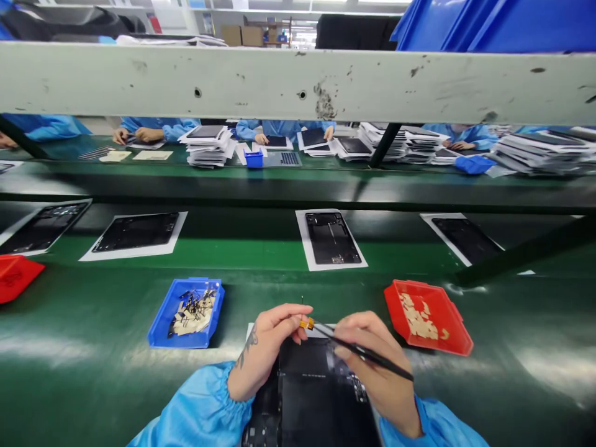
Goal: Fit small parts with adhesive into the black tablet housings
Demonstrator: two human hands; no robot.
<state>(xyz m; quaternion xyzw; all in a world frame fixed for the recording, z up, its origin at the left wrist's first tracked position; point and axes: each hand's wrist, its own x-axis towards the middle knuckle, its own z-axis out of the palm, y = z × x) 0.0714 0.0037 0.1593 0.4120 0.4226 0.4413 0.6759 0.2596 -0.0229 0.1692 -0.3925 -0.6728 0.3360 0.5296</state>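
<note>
My left hand (274,338) pinches a small flex cable (306,323), orange-yellow with a thin dark lead rising from it. In my right hand (379,366) is a pair of black tweezers (367,352), its tips pointing left and meeting the flex cable; whether they grip it I cannot tell. Both hands are above an opened black tablet housing (326,403), which lies on a white sheet close to me. The hands and sleeves hide parts of its upper end and sides.
A blue bin (156,326) of small cables stands left, a red bin (454,338) of pale paper pieces right. Another red bin (18,276) sits far left. Tablet housings on sheets, one of them (330,239) ahead, lie along the green bench (93,385). Co-workers sit beyond a metal beam (251,81).
</note>
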